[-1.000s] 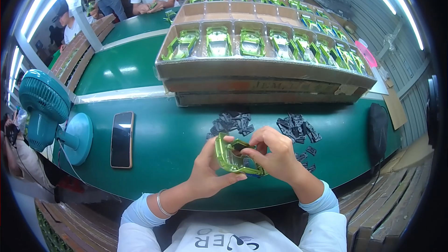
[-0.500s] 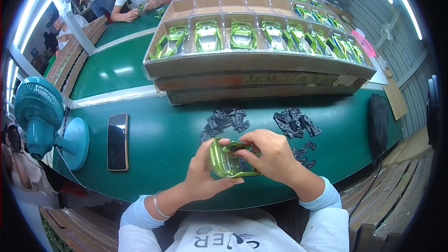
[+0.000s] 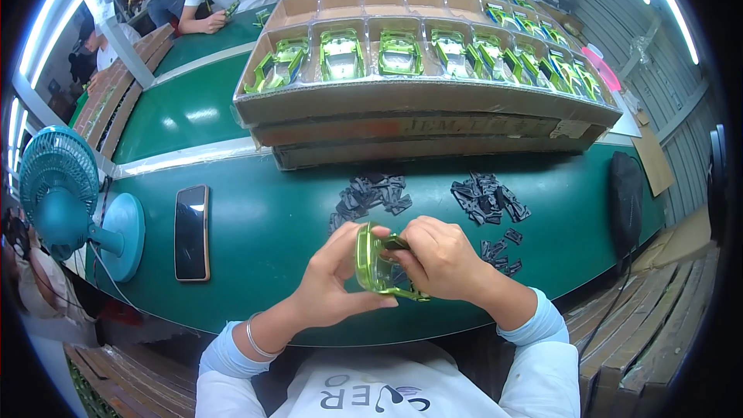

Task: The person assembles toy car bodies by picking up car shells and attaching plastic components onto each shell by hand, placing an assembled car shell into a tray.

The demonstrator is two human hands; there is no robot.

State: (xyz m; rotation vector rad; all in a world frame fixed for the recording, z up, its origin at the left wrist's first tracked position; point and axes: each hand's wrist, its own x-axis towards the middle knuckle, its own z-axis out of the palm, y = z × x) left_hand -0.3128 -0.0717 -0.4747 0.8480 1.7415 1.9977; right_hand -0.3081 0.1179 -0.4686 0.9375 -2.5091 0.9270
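Green car shell [image 3: 363,263] between clamped fingers of your left hand [image 3: 329,275], small panel [image 3: 395,242] pinched in your right hand [image 3: 445,259].

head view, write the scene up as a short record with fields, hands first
left hand: holds a green car-shaped shell by its left side
right hand: at the shell's right side, exact grip hidden
worktop: green
loose parts: left black pile and right black pile, beyond the hands
far side: cardboard box with compartments, many holding green shells
left end: phone, turquoise fan
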